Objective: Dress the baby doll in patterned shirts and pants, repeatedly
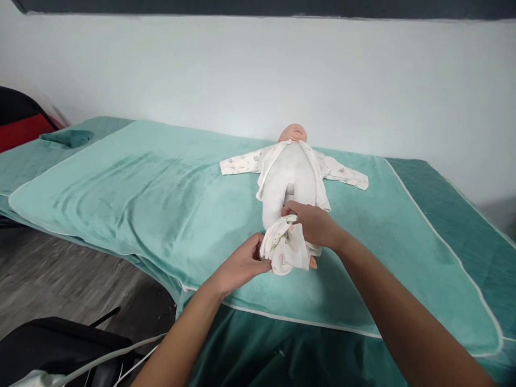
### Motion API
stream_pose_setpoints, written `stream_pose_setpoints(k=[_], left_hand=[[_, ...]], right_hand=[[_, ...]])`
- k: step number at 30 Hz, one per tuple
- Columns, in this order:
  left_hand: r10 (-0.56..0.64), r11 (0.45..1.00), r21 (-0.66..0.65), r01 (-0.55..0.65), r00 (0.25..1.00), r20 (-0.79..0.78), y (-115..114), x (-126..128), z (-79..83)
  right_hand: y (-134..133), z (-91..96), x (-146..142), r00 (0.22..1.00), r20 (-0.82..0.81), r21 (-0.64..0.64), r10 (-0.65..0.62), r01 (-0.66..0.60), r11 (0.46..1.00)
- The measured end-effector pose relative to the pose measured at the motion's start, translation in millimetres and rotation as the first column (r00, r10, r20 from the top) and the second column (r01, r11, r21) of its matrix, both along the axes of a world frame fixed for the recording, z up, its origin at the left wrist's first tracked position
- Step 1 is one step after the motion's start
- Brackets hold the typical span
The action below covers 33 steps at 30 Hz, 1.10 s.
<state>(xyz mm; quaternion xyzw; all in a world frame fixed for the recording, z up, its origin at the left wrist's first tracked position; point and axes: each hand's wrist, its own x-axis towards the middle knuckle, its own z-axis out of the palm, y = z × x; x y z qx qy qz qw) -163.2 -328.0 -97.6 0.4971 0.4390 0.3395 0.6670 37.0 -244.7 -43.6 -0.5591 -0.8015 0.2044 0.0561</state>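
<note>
A baby doll (291, 166) lies on its back on a teal towel (153, 199), its head toward the wall. It wears a white body, and an open patterned white sleepsuit (245, 162) lies spread under it with both sleeves out. My right hand (314, 224) is closed around the doll's lower legs and the bunched leg part of the sleepsuit (285, 248). My left hand (242, 264) pinches the same bunched cloth from the left side. The doll's feet are hidden in the cloth.
The towel covers a darker teal bed (443, 188) that stands against a white wall. A folded teal cloth (66, 137) lies at the far left, near a red and black thing. A black object with white cables (100, 360) sits on the wooden floor at lower left.
</note>
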Motion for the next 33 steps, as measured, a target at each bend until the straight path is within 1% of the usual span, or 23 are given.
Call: stream_pose_setpoints(k=[3,5,8,11,14,17,20,22,24,26,28,30,33], left_hand=[[0.016,1.000,0.012,-0.016,0.999,0.037,3,5,-4.6],[0.065,0.997,0.049,-0.067,0.997,0.037,7,6,-9.5],[0.173,0.978,0.126,-0.169,0.985,-0.023,16,4,-16.1],[0.262,0.944,0.231,-0.234,0.960,-0.098,32,-1,-19.3],[0.331,0.903,0.335,-0.270,0.933,-0.142,50,-6,-21.1],[0.409,0.857,0.414,-0.306,0.893,-0.187,70,-8,-22.5],[0.478,0.812,0.483,-0.326,0.848,-0.231,89,-7,-21.5],[0.498,0.793,0.516,-0.323,0.832,-0.245,100,-4,-19.2],[0.514,0.777,0.536,-0.329,0.824,-0.240,111,0,-16.7],[0.546,0.753,0.552,-0.358,0.809,-0.219,120,5,-15.6],[0.578,0.728,0.562,-0.393,0.793,-0.193,126,9,-16.7],[0.603,0.709,0.567,-0.419,0.778,-0.178,125,11,-19.7],[0.661,0.691,0.530,-0.492,0.727,-0.187,109,8,-24.2]], right_hand=[[0,0.4,3,0.998,-0.061,-0.026,0.005,-0.006,1.000],[0,0.8,7,0.991,-0.131,-0.065,0.015,-0.024,0.998],[0,1.6,12,0.973,-0.223,-0.119,0.066,-0.094,0.988],[0,3.1,13,0.968,-0.239,-0.135,0.083,-0.118,0.984],[-2,4.6,8,0.986,-0.167,-0.136,0.024,-0.047,0.990],[-4,5.0,2,0.999,-0.052,-0.061,-0.012,0.008,0.998],[-5,4.2,-1,1.000,-0.003,-0.007,0.010,-0.010,1.000],[-5,3.0,-1,1.000,0.016,0.014,0.022,-0.023,1.000],[-3,0.8,-3,0.999,0.039,0.049,0.022,-0.024,0.998],[1,-2.4,-6,0.997,0.072,0.101,0.014,-0.022,0.995],[5,-6.1,-12,0.992,0.123,0.154,-0.024,0.005,0.988],[8,-9.2,-17,0.980,0.173,0.192,-0.095,0.061,0.979],[6,-11.7,-23,0.962,0.186,0.219,-0.197,0.155,0.963]])
